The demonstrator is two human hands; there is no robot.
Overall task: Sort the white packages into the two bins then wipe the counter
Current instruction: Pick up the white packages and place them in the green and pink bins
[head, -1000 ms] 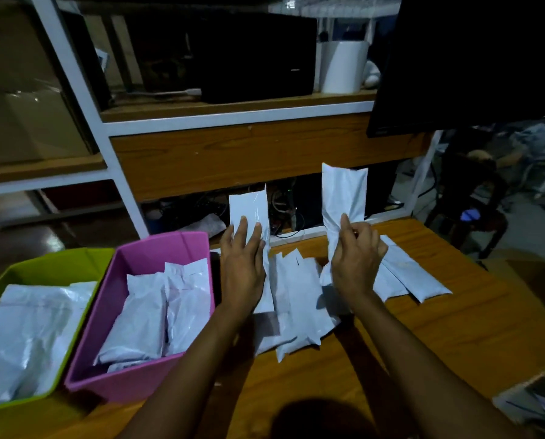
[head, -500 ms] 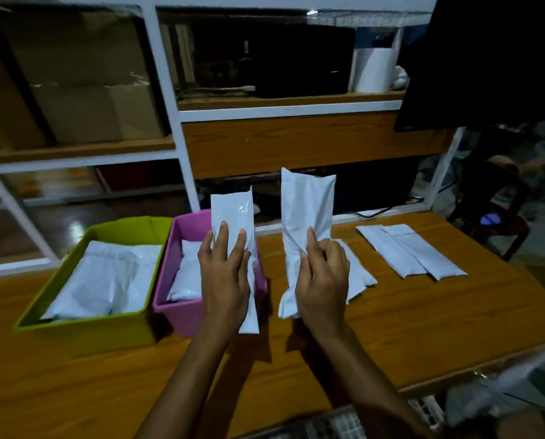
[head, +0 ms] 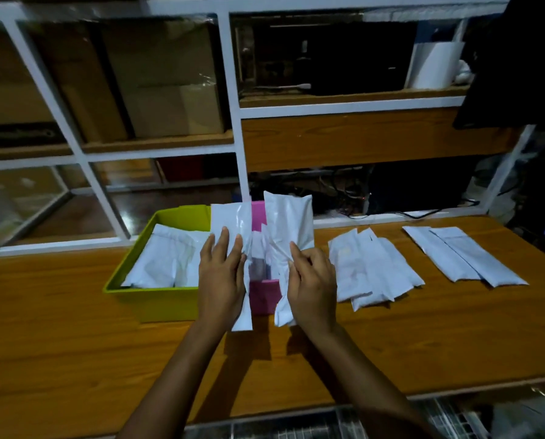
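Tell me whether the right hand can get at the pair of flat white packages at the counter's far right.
Probably not yet: the right hand grips a crumpled white package over the pink plastic bin. The pair of flat white packages lies uncovered, past a nearer pile.

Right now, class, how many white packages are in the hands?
2. The left hand holds the flat package, the right hand the crumpled package, both in front of the pink bin; a hidden extra is possible.
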